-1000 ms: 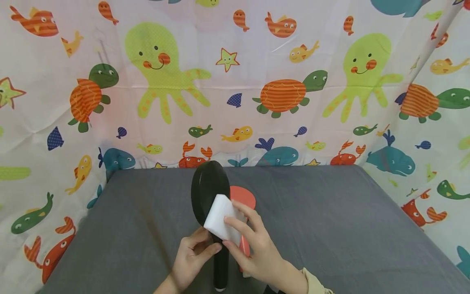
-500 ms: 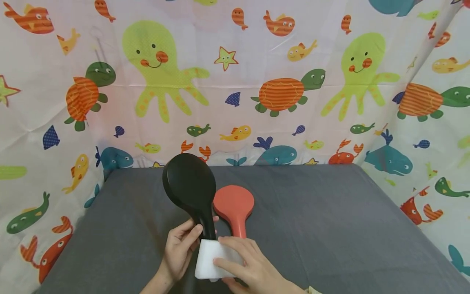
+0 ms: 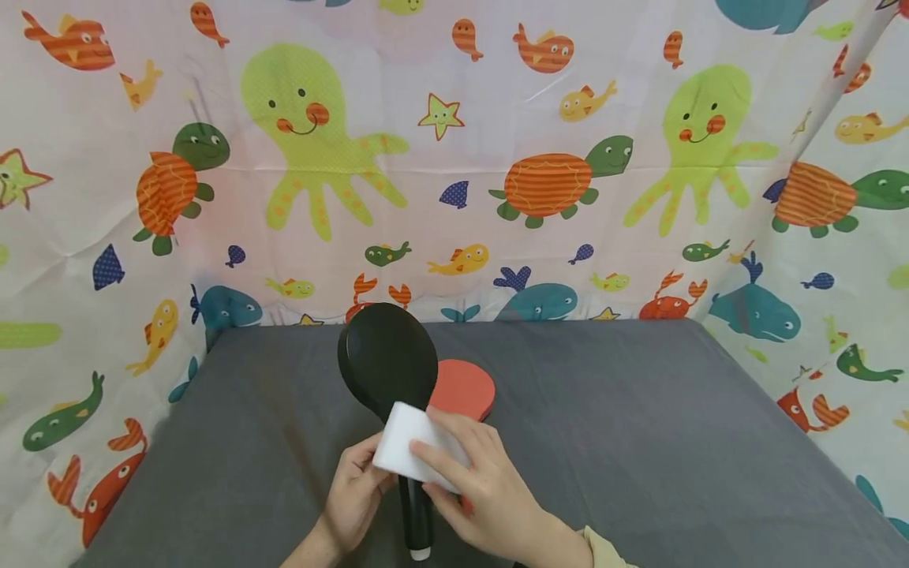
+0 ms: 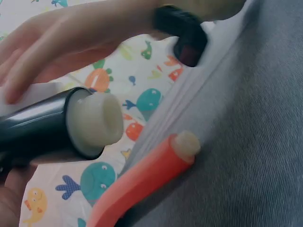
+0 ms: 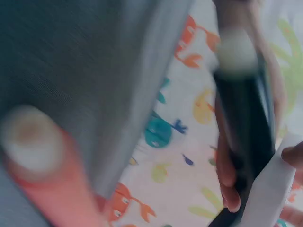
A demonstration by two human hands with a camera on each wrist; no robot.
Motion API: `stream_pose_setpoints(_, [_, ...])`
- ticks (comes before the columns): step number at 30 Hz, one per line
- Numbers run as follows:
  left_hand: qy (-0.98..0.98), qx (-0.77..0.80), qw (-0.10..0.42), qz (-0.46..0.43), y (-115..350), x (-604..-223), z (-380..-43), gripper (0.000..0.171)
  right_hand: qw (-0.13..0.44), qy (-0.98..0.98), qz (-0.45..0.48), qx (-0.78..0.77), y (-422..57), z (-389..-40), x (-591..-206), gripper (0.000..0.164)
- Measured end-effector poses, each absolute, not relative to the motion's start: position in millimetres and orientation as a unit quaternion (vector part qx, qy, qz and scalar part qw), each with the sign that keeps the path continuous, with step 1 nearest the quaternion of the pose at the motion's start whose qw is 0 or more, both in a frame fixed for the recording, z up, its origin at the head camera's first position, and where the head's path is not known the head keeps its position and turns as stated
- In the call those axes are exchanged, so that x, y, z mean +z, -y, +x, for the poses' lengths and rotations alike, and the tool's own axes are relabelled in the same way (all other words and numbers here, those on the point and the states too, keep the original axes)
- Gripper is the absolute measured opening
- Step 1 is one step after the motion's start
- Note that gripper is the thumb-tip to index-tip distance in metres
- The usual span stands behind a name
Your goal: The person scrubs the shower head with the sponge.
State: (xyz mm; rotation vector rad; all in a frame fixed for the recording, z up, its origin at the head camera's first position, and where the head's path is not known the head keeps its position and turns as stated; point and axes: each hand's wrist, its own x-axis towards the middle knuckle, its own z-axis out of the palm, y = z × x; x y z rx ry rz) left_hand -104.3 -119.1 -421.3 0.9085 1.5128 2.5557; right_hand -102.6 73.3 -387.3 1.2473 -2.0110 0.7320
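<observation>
In the head view, a black handheld shower head (image 3: pixel 387 351) stands tilted up, its round, smooth head away from me. My left hand (image 3: pixel 351 493) holds it near the neck. A white block-shaped sponge (image 3: pixel 406 442) is pinched in my right hand (image 3: pixel 497 497) and lies across the upper handle, covering part of it. The pale end (image 4: pixel 103 118) of the black handle points toward the left wrist camera. Behind my right hand a red shower head (image 3: pixel 465 386) of similar shape rests on the table, its handle (image 4: pixel 139 184) mostly hidden in the head view.
A grey cloth (image 3: pixel 639 442) covers the table. White curtain (image 3: pixel 454 205) printed with sea animals rises at the back and both sides. The red shower head lies close to the right of the black one. A dark band (image 4: pixel 177 28) circles my right wrist.
The sponge slides down to the lower handle, then back up toward the neck. The black shower head turns from edge-on to more face-on. The red one stays put.
</observation>
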Motion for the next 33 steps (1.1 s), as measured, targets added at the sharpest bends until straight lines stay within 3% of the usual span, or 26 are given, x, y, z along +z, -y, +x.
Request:
stream_pose_setpoints(7, [-0.461, 0.84, 0.014, 0.286, 124.5, -417.8, -111.4, 0.036, 0.285, 0.752, 0.539, 0.249, -84.0, -78.8, -413.0, 0.036])
stream_pose_setpoints(12, [-0.465, 0.834, 0.026, 0.295, 122.3, -417.6, -109.7, 0.036, 0.279, 0.747, 0.543, 0.262, -85.2, -85.9, -405.1, 0.038])
stream_pose_setpoints(19, [-0.475, 0.832, 0.069, 0.28, 114.7, -419.8, -101.2, 0.033, 0.277, 0.786, 0.431, 0.345, -78.5, -121.0, -376.5, 0.038])
stream_pose_setpoints(24, [-0.514, 0.805, 0.063, 0.289, 110.0, -422.0, -98.7, 0.03, 0.262, 0.8, 0.39, 0.374, -81.4, -125.5, -376.3, 0.039])
stream_pose_setpoints(33, [-0.482, 0.83, 0.039, 0.278, 116.9, -420.3, -105.4, 0.033, 0.269, 0.742, 0.534, 0.303, -91.3, -85.7, -407.8, 0.039])
